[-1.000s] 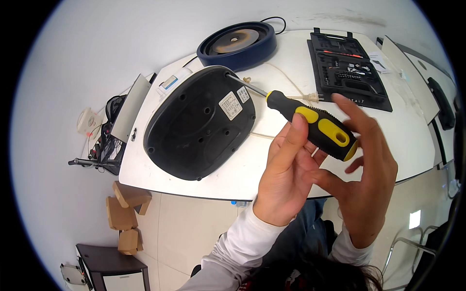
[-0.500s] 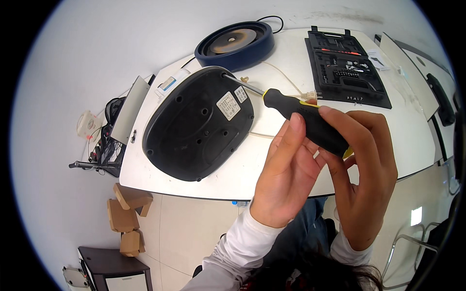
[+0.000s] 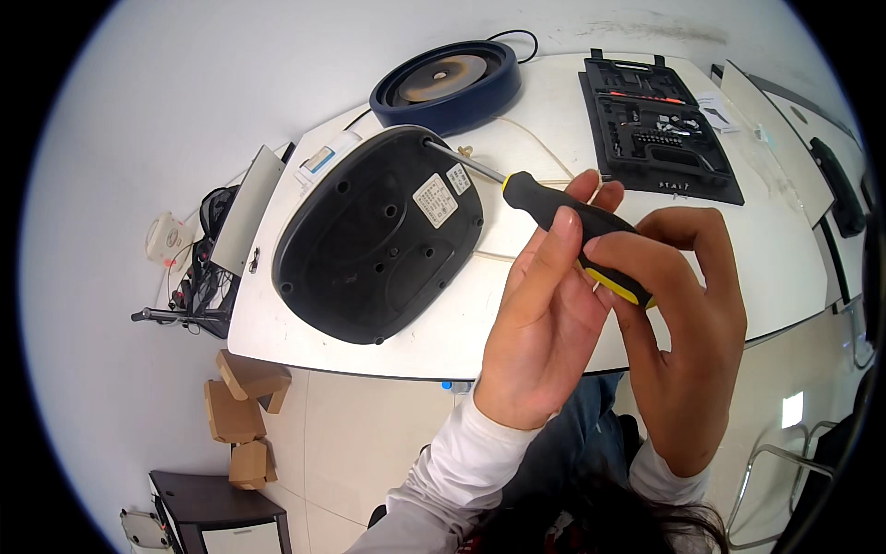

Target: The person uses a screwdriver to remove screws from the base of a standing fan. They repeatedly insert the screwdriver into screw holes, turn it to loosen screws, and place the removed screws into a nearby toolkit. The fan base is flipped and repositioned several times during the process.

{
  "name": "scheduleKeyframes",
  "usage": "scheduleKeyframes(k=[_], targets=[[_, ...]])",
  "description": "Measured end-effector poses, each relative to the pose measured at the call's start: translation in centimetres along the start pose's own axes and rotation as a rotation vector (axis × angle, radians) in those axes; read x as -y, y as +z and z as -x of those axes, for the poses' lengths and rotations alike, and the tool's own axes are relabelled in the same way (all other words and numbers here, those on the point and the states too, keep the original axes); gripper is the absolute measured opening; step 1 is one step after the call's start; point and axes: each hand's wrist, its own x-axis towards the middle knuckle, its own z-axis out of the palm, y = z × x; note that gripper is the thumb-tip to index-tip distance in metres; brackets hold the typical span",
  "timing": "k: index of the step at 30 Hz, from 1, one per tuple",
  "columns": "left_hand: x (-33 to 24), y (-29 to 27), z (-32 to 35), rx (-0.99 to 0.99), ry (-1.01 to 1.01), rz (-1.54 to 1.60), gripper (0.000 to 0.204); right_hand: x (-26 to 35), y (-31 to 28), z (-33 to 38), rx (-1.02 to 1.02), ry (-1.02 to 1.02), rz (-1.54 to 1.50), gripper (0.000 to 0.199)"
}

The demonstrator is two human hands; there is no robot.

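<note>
A screwdriver [image 3: 577, 210] with a black and yellow handle slants down to the left, and its shaft reaches a hole at the top edge of a black oval appliance base [image 3: 346, 254]. Whether its tip sits on a screw cannot be seen. My left hand [image 3: 540, 314] holds the handle's middle between thumb and fingers. Around the handle's rear end close the thumb and fingers of my right hand [image 3: 692, 332]. The base is tilted with its underside facing me, showing several round holes and two white labels [image 3: 434, 201].
Behind the base lies a dark blue round appliance part [image 3: 452, 88] with a metal disc. An opened black tool case [image 3: 660, 129] rests at the back right, small screws along its front edge. A pale cord [image 3: 535, 143] crosses the white table [image 3: 406, 355]. Cardboard boxes [image 3: 235, 411] stand on the floor.
The screwdriver handle has turned, and its yellow stripe now shows underneath. My right fingers have shifted their grip slightly, and left fingertips now show above the handle. The base stays almost still.
</note>
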Motion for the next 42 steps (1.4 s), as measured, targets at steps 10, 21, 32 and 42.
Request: scheduleKeyframes(k=[10,21,32,42], targets=[[0.0,-0.5,-0.1,-0.052,0.052,-0.048,0.055,0.6,0.1,-0.2,0.088,0.207,0.111,0.023],[-0.3,-1.9,-0.2,0.026,-0.076,0.102,0.034,0.4,0.5,-0.2,-0.064,-0.007,0.103,0.039],[-0.1,-1.9,-0.4,0.148,-0.104,0.242,0.039,-0.2,0.4,-0.2,-0.031,0.022,0.100,0.024],[-0.6,-1.4,0.2,0.108,0.014,0.122,0.044,0.0,0.6,-0.2,-0.046,-0.057,-0.027,0.035]])
